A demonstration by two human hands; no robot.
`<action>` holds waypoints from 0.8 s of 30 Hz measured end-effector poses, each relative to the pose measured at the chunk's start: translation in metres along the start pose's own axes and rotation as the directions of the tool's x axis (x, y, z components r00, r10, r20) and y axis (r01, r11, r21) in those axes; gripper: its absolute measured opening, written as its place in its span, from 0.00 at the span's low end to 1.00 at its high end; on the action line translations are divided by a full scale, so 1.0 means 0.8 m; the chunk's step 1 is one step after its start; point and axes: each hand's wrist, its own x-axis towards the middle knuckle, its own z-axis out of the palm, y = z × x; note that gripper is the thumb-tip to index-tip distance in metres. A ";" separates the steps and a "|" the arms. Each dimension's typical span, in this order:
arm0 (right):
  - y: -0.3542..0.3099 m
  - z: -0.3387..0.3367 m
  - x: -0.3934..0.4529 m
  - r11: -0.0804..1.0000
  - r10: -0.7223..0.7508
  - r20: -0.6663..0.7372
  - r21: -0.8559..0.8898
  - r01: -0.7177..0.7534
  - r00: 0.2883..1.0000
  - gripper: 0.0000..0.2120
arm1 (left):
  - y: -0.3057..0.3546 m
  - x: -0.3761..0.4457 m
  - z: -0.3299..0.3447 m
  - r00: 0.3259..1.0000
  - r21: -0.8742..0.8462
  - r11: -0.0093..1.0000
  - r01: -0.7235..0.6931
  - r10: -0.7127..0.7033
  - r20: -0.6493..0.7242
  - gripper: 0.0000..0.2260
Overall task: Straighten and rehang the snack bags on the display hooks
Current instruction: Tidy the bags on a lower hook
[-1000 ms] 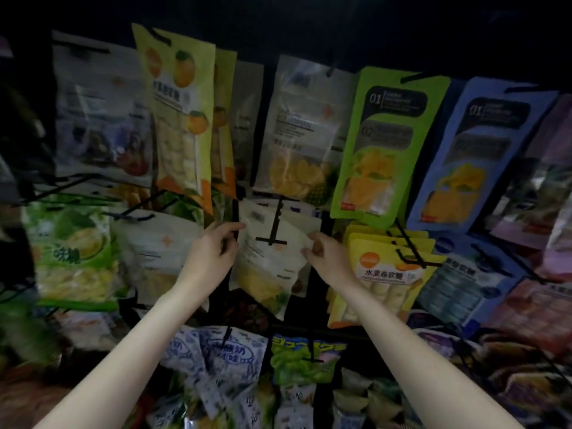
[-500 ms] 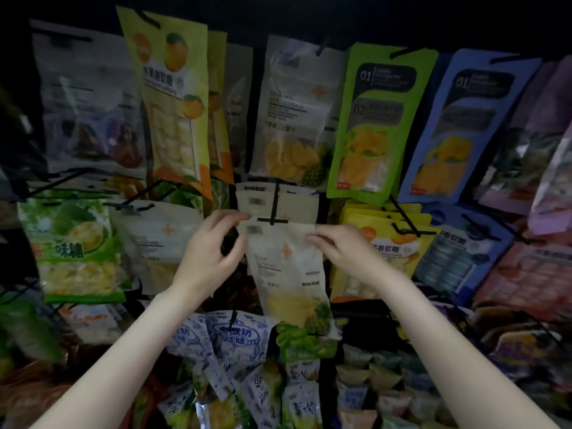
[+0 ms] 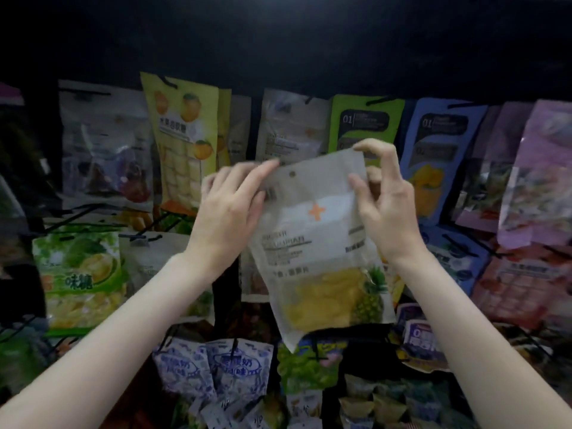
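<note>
Pineapple bag [image 3: 312, 243] is off its hook right now, up in the air in front of the display, tilted a bit with its top leaning left. We've got our left hand [image 3: 229, 209] gripping its upper left edge and our right hand [image 3: 383, 199] pinching the top right corner, thumb in front. Behind it hang the orange gummy bag [image 3: 182, 144], a green pouch [image 3: 362, 122] and a blue pouch [image 3: 439, 150]. Small blue-and-white packets [image 3: 216, 373] sit lower down.
</note>
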 end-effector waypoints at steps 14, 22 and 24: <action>0.022 0.030 0.098 0.997 0.003 -0.292 0.071 0.018 0.957 0.20 | 0.020 0.112 0.049 0.996 0.029 0.996 -0.079 0.078 0.045 0.23; 0.044 0.031 0.112 0.994 0.014 -0.275 0.106 0.016 0.961 0.19 | 0.015 0.127 0.068 0.994 0.048 0.993 -0.105 0.105 0.007 0.23; 0.048 0.031 0.112 0.994 0.022 -0.278 0.111 0.010 0.960 0.19 | 0.014 0.127 0.069 0.994 0.070 0.992 -0.108 0.109 -0.011 0.23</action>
